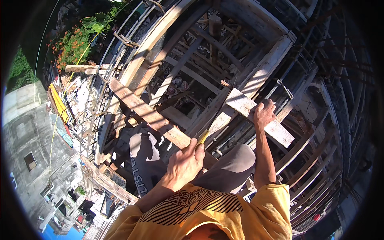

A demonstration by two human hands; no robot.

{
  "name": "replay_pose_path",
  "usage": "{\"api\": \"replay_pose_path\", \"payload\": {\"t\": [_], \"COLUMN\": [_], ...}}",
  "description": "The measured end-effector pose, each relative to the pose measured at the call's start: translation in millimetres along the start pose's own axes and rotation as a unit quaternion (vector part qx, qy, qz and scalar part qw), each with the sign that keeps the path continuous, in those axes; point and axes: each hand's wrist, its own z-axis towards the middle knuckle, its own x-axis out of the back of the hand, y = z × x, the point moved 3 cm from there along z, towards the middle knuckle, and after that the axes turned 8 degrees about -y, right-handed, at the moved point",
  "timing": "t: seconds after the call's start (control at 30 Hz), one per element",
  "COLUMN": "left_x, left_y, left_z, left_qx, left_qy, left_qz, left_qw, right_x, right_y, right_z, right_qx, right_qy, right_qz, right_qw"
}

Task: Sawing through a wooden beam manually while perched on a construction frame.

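My left hand (186, 162) is closed around the yellow handle of a long tool (203, 136). Its thin dark blade, seen nearly edge-on, reaches up toward the end of a short wooden board (280, 133); whether it touches the wood I cannot tell. My right hand (264, 114) grips that board from above, fingers curled over its edge. The board lies slantwise across a thick timber beam (266, 72). A small splintered piece of wood (225, 83) shows by its upper end. Left of my left hand, a longer plank (150, 114) spans the frame.
Below me opens a deep timber formwork with cross braces (186, 56). Steel reinforcing bars (138, 24) run along its left side, and more bars (286, 90) pass near my right hand. Far below at left stand a grey concrete building (24, 128) and an orange-flowered bush (74, 48).
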Motion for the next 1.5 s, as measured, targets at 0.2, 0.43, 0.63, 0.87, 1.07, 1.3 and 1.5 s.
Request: {"api": "replay_pose_path", "payload": {"t": [0.2, 0.43, 0.63, 0.87, 1.07, 1.3, 1.5], "left_x": [-44, -23, -66, -70, -37, -47, -36], "left_y": [20, -10, -13, 3, -15, 8, -21], "left_z": [160, -21, 114, 82, 3, 153, -22], "left_qx": [-0.061, 0.03, -0.209, -0.032, 0.03, -0.229, 0.057], "left_qy": [0.042, 0.024, 0.173, 0.061, 0.038, 0.168, 0.007], "left_qz": [0.001, -0.023, 0.105, -0.074, -0.056, 0.145, -0.035], "left_qw": [0.997, 0.999, 0.957, 0.995, 0.997, 0.948, 0.998], "right_x": [-19, 0, -6, -2, 0, -17, 0], "right_y": [-12, 1, -15, 10, 4, -22, 3], "right_z": [-3, -1, 0, 2, 3, -2, 0], "right_qx": [0.004, 0.009, 0.043, -0.023, 0.001, 0.01, -0.016], "right_qy": [-0.006, 0.018, 0.009, -0.001, 0.004, -0.022, -0.018], "right_qz": [0.02, 0.005, 0.01, -0.008, -0.003, 0.017, 0.0], "right_qw": [1.0, 1.0, 0.999, 1.0, 1.0, 1.0, 1.0]}}
